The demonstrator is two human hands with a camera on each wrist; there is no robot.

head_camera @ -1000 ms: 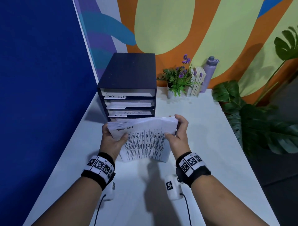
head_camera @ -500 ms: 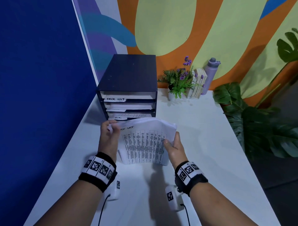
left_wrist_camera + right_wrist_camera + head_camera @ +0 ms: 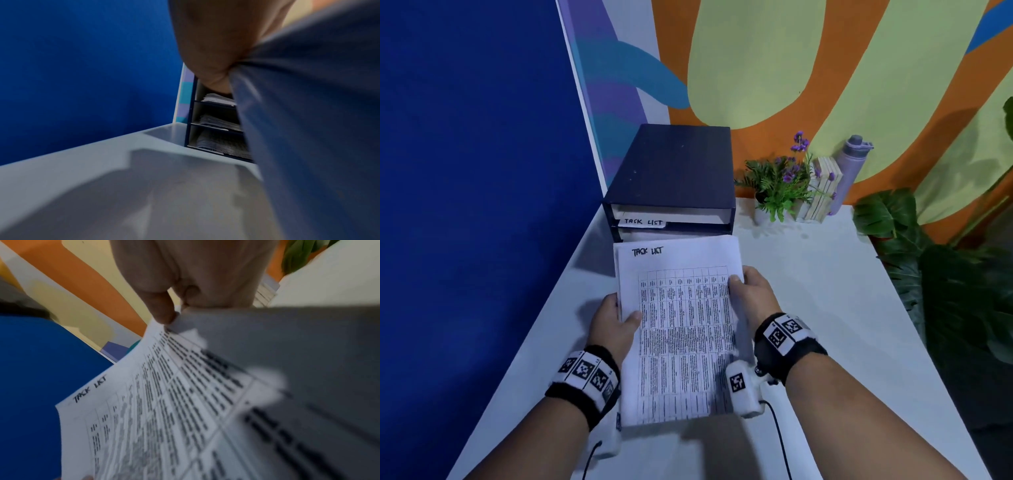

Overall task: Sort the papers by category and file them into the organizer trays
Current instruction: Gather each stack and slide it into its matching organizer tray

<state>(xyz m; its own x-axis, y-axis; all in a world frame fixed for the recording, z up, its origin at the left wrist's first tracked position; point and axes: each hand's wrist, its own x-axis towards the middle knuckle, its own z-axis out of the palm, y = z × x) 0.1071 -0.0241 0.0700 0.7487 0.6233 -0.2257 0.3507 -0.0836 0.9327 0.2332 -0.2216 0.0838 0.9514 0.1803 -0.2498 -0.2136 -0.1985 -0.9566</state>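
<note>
Tabletop [image 3: 808, 308] runs white and wide to the right, while the blue wall hems the left side close; organizer [image 3: 678, 171] stands at the far left corner, its top tray labelled TASK LIST and showing room above its papers; lower trays, in the left wrist view, each hold sheets. Stack of papers [image 3: 681, 325], headed TASK LIST, is held flat just before the organizer's mouth, far edge nearly at the trays; filing step looks in hand. Left hand [image 3: 613, 325] pinches the stack's left edge, thumb on top; right hand [image 3: 753, 294] pinches the right edge. Next move likely calls for raising the far edge level with the top slot and sliding straight in.
</note>
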